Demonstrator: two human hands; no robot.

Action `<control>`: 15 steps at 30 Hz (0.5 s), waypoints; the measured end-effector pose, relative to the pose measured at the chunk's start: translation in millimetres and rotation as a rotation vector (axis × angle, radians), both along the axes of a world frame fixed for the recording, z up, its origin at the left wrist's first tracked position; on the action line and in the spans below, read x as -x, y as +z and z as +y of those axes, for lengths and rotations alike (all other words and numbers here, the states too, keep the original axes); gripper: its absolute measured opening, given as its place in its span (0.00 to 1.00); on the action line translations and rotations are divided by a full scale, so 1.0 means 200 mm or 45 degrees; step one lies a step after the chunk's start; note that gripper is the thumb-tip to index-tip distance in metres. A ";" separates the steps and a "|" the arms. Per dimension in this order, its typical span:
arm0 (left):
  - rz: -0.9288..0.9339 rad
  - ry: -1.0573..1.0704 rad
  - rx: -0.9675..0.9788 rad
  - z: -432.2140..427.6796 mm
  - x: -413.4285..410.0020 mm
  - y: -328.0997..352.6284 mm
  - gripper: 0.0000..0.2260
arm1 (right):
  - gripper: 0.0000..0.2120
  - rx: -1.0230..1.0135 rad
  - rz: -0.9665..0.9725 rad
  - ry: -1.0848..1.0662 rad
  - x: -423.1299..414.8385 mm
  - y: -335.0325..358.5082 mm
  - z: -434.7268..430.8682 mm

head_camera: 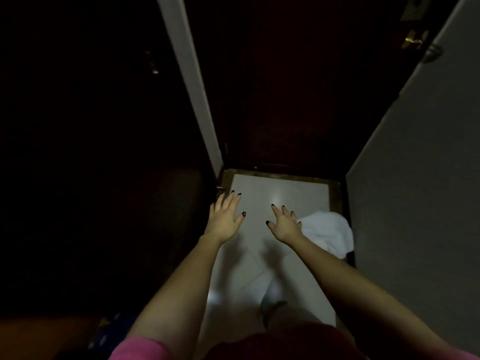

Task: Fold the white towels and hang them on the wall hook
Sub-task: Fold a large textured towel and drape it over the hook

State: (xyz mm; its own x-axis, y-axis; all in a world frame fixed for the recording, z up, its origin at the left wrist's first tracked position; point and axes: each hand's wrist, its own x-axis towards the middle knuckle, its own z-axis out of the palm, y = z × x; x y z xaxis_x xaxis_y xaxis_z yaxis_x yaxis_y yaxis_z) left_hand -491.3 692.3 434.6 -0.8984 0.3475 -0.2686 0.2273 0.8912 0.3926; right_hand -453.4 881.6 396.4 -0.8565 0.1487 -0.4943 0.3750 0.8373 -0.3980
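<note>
White crumpled cloth towel lies in a loose heap on the pale glossy tiled floor, just to the outer side of the right hand and against the foot of the grey wall. The right hand is stretched forward, palm down, with its fingers spread apart and holding nothing. Its little finger overlaps the towel's near edge in this view, but whether it touches the cloth cannot be told. The left hand reaches forward beside it, well apart from the towel, with its fingers straight and fanned and nothing in its grasp. Both hands have dark painted nails. Beyond the fingertips stands a dark brown wooden door, and a white painted door frame strip rises past the left hand. A brass door handle shows far above the right hand. A pink sleeve covers the left upper arm.
</note>
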 end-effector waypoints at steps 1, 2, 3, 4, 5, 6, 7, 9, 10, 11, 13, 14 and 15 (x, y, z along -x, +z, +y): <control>-0.027 -0.054 0.018 0.10 0.07 -0.03 0.27 | 0.29 0.004 -0.040 -0.054 0.01 -0.04 0.09; -0.052 -0.107 0.032 0.20 0.13 -0.06 0.27 | 0.30 0.003 -0.068 -0.109 0.03 -0.08 0.18; -0.066 -0.156 0.036 0.29 0.19 -0.09 0.27 | 0.30 0.000 -0.087 -0.167 0.03 -0.12 0.27; -0.076 -0.203 0.033 0.38 0.25 -0.12 0.26 | 0.30 -0.001 -0.102 -0.230 0.03 -0.16 0.35; -0.085 -0.250 0.028 0.46 0.29 -0.15 0.26 | 0.30 0.012 -0.121 -0.297 0.03 -0.20 0.43; -0.088 -0.295 0.023 0.54 0.33 -0.19 0.26 | 0.30 0.020 -0.131 -0.351 0.04 -0.23 0.50; -0.089 -0.338 0.018 0.61 0.37 -0.24 0.25 | 0.30 0.018 -0.138 -0.393 0.04 -0.27 0.56; -0.118 -0.421 0.013 0.71 0.42 -0.35 0.25 | 0.31 0.008 -0.168 -0.449 0.05 -0.36 0.68; -0.142 -0.464 0.020 0.76 0.46 -0.42 0.25 | 0.31 0.015 -0.174 -0.474 0.08 -0.41 0.74; -0.183 -0.497 0.031 0.80 0.49 -0.49 0.25 | 0.31 0.022 -0.175 -0.502 0.10 -0.46 0.80; -0.254 -0.548 0.035 0.87 0.57 -0.66 0.25 | 0.31 0.011 -0.164 -0.578 0.13 -0.59 0.90; -0.265 -0.576 0.019 0.92 0.62 -0.75 0.24 | 0.31 -0.008 -0.169 -0.604 0.14 -0.66 0.95; -0.266 -0.603 -0.006 0.96 0.66 -0.85 0.24 | 0.31 -0.020 -0.174 -0.613 0.16 -0.75 1.00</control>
